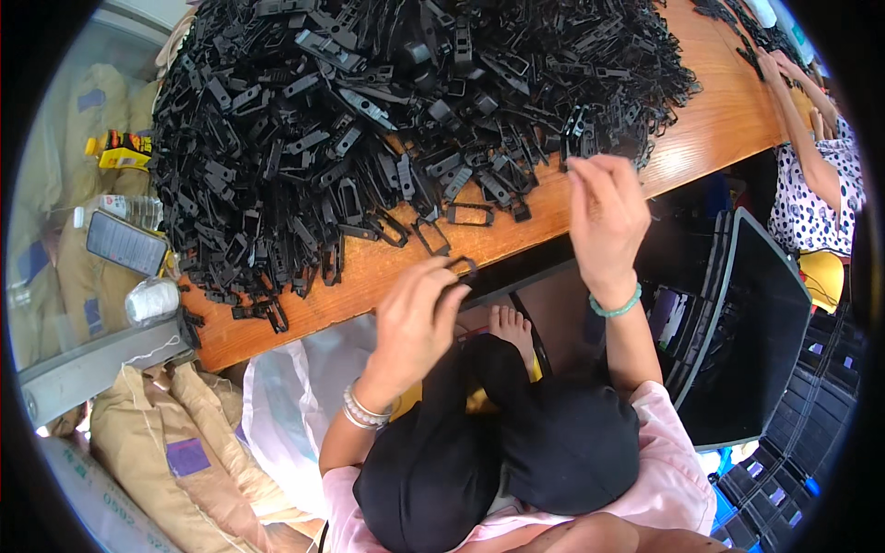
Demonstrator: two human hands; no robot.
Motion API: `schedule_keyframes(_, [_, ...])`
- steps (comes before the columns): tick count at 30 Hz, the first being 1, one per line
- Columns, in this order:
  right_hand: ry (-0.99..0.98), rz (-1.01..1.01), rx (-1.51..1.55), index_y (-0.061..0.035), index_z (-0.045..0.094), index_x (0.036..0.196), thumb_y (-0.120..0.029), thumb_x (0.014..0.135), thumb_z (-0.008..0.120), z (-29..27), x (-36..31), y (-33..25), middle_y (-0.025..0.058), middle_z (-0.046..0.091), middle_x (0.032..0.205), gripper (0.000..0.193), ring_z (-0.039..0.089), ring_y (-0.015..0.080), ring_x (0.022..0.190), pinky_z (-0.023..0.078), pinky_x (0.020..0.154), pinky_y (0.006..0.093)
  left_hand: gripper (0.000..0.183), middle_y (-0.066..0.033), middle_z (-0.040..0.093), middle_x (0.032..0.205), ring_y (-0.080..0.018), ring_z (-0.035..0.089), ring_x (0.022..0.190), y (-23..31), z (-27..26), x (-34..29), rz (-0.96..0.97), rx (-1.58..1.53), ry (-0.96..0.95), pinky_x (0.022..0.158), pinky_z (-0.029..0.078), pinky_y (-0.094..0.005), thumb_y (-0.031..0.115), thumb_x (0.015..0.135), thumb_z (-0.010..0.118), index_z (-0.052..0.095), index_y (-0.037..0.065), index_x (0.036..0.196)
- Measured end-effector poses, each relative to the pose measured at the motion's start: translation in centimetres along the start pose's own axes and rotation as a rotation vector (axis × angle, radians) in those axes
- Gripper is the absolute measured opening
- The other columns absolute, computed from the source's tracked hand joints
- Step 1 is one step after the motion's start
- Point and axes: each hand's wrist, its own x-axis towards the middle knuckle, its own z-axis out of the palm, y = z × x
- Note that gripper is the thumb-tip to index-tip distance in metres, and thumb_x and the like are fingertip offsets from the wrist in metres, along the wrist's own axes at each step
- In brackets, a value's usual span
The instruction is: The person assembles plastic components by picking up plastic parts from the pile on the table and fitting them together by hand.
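Note:
A big heap of small black plastic parts (304, 138), many of them slotted frames and ribbed clips, covers most of the wooden table (369, 267). My left hand (419, 313) is just off the table's near edge, closed on a small black plastic frame (464, 267) between thumb and fingers. Farther right, my right hand (608, 217) is raised over the table edge by the heap's right side. Its fingers are curled in a pinch; whether a part is between them is hidden. Loose frames (470, 214) lie at the heap's near fringe.
At the left are a phone (127, 242), a plastic bottle (134, 210) and a white spool of thread (152, 301). Brown sacks (175, 442) stand below. A large black panel (742, 332) leans at the right. Another person's arms (811, 147) work at the far right.

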Motion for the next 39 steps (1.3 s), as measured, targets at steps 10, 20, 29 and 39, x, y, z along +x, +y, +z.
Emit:
schedule_keyframes(10, [-0.059,-0.009,-0.238,-0.0066,0.067,0.094,-0.005,0.076,0.067,-0.8,4.9,4.0,0.0064,0.056,0.092,0.018,0.053,0.0250,0.090,0.039,0.077,0.0376,0.033,-0.0112,0.058,0.090,-0.0211,0.057,0.076,1.3,2.5,0.7,-0.069,-0.302,-0.129,0.068,0.048,-0.0303,-0.003,0.074,0.071,0.058,-0.001,0.103])
schedule_keyframes(20, [0.000,0.071,0.294,-0.0043,0.068,0.088,-0.001,0.079,0.067,-0.7,6.0,1.2,0.0035,0.063,0.083,0.010,0.055,0.0138,0.069,0.041,0.057,0.0247,0.031,-0.0072,0.058,0.086,-0.0115,0.054,0.071,1.0,2.3,1.1,-0.208,-0.383,-0.067,0.060,0.045,-0.0236,-0.001,0.074,0.073,0.060,0.000,0.102])
schedule_keyframes(29, [-0.613,0.730,1.076,0.0000,0.065,0.105,0.009,0.087,0.045,-1.2,-0.8,-3.8,0.0026,0.055,0.084,0.029,0.059,0.0061,0.060,0.046,0.049,0.0163,0.030,-0.0125,0.060,0.114,-0.0180,0.062,0.085,0.8,1.9,1.4,-0.152,-0.489,-0.135,0.075,0.050,-0.0301,0.004,0.074,0.075,0.064,0.002,0.101])
schedule_keyframes(39, [-0.572,0.351,0.808,0.0030,0.068,0.094,0.009,0.080,0.060,-1.6,-1.4,-3.3,0.0085,0.064,0.084,0.017,0.063,0.0112,0.063,0.050,0.054,0.0195,0.035,-0.0126,0.064,0.102,-0.0178,0.065,0.091,-0.8,1.8,-0.5,-0.378,-0.762,-0.180,0.080,0.054,-0.0279,-0.007,0.081,0.066,0.054,-0.004,0.114])
